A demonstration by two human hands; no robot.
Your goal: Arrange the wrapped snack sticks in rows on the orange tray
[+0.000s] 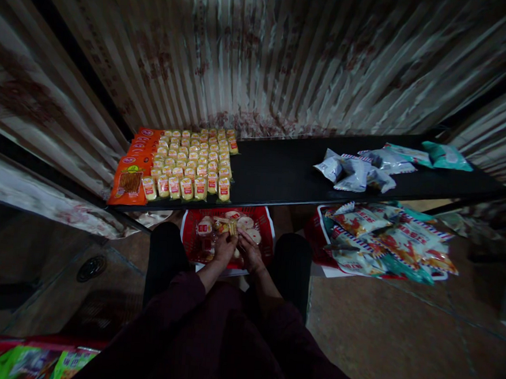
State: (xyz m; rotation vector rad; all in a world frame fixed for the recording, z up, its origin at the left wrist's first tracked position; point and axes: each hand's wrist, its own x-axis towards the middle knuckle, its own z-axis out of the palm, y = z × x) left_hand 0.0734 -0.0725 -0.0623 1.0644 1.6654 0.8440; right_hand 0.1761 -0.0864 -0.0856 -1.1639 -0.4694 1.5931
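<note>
Both of my hands are low inside a red basket [269, 228] between my knees. My left hand [224, 247] is closed around a few small yellow wrapped snack cakes [228, 227]. Beside it, my right hand [249, 251] has its fingers bent against the same cakes from the other side. Its fingertips are partly hidden in the dim light. Around the hands, more round wrapped cakes [204, 226] lie loose in the basket. Above the basket, rows of the same yellow cakes [189, 168] stand on a black shelf [276, 168].
Orange snack bags [130, 172] lie left of the rows. Silver bags [353, 172] and teal bags [446, 156] lie on the shelf's right. A basket heaped with snack bags [388, 233] is at right; green packs [24, 364] fill another behind left. Patterned curtain [271, 58] hangs behind.
</note>
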